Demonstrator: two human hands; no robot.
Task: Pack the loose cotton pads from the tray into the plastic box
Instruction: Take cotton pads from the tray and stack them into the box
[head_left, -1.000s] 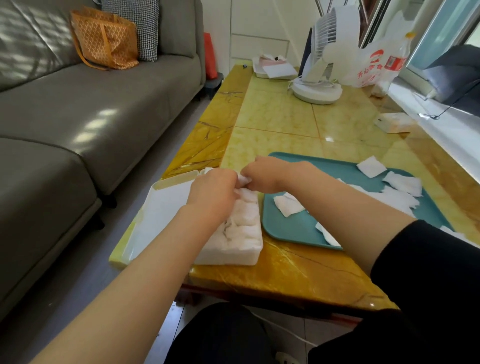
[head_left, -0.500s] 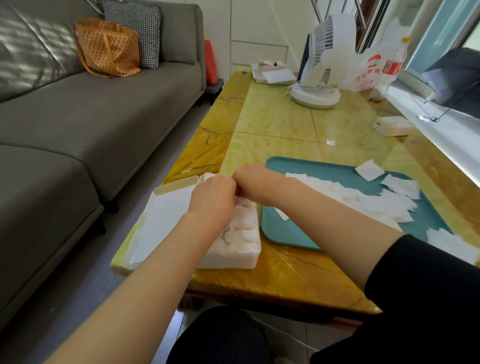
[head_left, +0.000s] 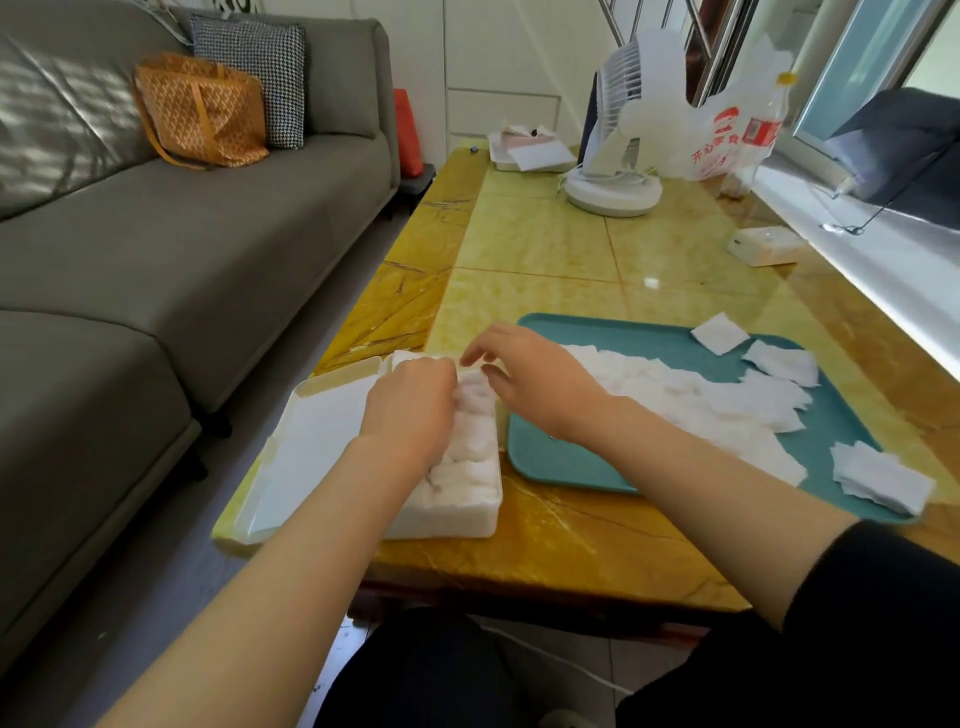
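A white plastic box (head_left: 441, 519) stands at the table's near left corner, its lid (head_left: 311, 441) lying open to the left. Cotton pads (head_left: 467, 467) fill the box. My left hand (head_left: 410, 410) is over the box, its fingers curled down onto the pads at the far end. My right hand (head_left: 540, 384) hovers at the box's far right rim with its fingers loosely spread and nothing in them. To the right lies a teal tray (head_left: 561, 457) with several loose cotton pads (head_left: 701, 405) heaped and scattered on it.
A white fan (head_left: 618, 171), a plastic bag (head_left: 727, 140) and a tray of papers (head_left: 530, 150) stand at the table's far end. A small white pack (head_left: 766, 247) lies by the windowsill. A grey sofa (head_left: 182, 249) runs along the left.
My right hand has let go of the pads at the box and drawn slightly right with its fingers spread. My left hand stays on the pads.
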